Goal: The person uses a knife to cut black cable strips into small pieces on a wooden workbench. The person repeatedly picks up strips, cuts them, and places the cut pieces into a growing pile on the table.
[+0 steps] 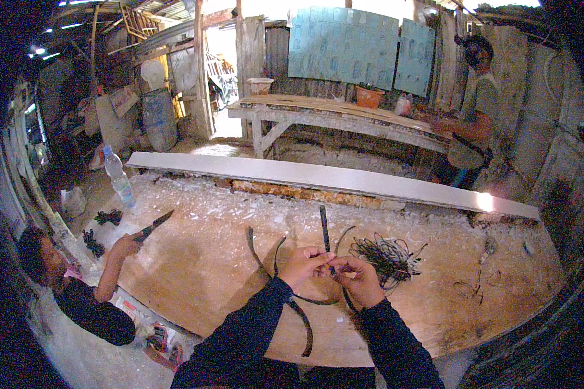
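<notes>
My left hand (304, 266) and my right hand (359, 280) meet over the wooden table, fingers pinched together. Between them is a narrow dark strip (324, 227), its upper end standing up and its lower part passing below my right hand. Both hands grip it near its middle. More curved dark strips (300, 327) lie on the table around and under my wrists. Just right of my right hand rests a tangled bundle of thin dark cord (388, 258). What the fingertips do at the strip is too small to make out.
A person (87, 292) at the left holds a dark-bladed knife (154, 225) above the table. A plastic bottle (118, 176) and dark clumps (94, 244) are near that corner. A long white board (318, 175) runs along the far edge. Another person (474, 117) is by the back bench (331, 117).
</notes>
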Action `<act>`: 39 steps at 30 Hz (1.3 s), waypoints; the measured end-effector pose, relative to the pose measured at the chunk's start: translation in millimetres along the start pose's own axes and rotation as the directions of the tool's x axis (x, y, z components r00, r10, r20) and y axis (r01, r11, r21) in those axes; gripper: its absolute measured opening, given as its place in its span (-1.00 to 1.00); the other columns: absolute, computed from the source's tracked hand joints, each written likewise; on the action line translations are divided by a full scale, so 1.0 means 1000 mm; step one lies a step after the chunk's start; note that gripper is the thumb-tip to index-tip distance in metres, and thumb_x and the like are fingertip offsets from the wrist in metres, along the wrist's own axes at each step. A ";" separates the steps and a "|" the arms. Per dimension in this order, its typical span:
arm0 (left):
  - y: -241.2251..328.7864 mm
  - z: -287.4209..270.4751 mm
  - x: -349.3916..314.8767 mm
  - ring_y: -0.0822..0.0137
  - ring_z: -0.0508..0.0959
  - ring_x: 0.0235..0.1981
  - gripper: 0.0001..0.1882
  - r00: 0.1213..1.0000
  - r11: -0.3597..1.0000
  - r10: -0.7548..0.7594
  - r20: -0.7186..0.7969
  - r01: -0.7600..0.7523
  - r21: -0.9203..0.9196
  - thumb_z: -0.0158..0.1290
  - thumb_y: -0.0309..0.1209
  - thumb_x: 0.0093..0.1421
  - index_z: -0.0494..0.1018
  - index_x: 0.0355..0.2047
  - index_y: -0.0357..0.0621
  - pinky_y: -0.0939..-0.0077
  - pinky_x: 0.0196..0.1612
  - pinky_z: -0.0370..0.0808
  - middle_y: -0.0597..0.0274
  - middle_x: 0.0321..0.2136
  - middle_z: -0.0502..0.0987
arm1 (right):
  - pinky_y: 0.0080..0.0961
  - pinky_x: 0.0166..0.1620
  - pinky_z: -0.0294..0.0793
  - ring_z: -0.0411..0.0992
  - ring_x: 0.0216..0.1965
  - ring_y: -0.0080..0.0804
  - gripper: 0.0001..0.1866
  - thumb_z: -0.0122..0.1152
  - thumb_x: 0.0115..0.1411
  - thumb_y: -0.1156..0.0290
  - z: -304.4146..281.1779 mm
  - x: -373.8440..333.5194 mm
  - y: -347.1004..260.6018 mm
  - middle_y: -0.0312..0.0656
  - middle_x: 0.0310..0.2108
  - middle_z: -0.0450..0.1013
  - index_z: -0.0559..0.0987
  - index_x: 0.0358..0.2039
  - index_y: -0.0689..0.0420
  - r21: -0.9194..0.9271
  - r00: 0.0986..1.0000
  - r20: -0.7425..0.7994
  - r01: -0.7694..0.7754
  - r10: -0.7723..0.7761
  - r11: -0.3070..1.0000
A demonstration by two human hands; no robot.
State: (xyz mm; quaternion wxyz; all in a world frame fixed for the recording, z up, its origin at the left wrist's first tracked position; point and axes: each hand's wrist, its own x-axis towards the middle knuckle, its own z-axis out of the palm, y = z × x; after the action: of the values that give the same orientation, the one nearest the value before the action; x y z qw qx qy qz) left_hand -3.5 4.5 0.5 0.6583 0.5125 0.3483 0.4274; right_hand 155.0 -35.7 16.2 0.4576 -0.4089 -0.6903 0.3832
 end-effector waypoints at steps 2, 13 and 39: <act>0.000 0.000 0.001 0.58 0.40 -0.63 -0.77 1.000 1.000 0.011 0.009 -0.011 -0.003 0.01 -0.25 0.05 0.42 -0.43 -0.17 0.75 -0.54 0.34 0.38 -0.59 0.44 | -0.63 -0.22 0.33 0.37 -0.35 -0.53 -0.76 0.05 -0.12 0.70 0.002 0.000 -0.005 -0.24 -0.40 0.42 0.48 -0.38 0.20 -0.029 0.999 -0.023 0.041 -0.042 0.999; 0.010 0.004 -0.004 0.50 0.44 -0.52 -0.76 1.000 0.972 -0.013 0.007 0.011 0.234 -0.03 -0.27 0.07 0.42 -0.41 -0.22 0.65 -0.44 0.38 0.28 -0.53 0.47 | -0.65 -0.35 0.33 0.36 -0.44 -0.47 -0.90 0.15 -0.12 0.58 0.000 0.000 -0.015 -0.22 -0.50 0.37 0.49 -0.50 0.21 -0.249 0.969 -0.190 0.107 -0.157 0.963; 0.080 -0.316 -0.151 0.12 0.47 -0.29 -0.75 0.399 -0.005 0.423 -0.814 0.899 0.438 0.07 -0.26 -0.15 0.47 -0.46 -0.11 0.28 -0.22 0.35 0.11 -0.41 0.48 | -0.67 -0.34 0.30 0.31 -0.45 -0.59 -0.90 0.16 -0.04 0.49 -0.007 0.005 0.003 -0.34 -0.51 0.36 0.45 -0.50 0.21 0.237 0.944 -0.328 0.045 0.036 0.971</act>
State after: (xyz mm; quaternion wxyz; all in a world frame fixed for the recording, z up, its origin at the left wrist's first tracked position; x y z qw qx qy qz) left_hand -362.5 -6.5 7.8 -0.0827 0.4037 0.9076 0.0798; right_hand 161.3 -29.1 16.9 0.6136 -0.4072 -0.5532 0.3893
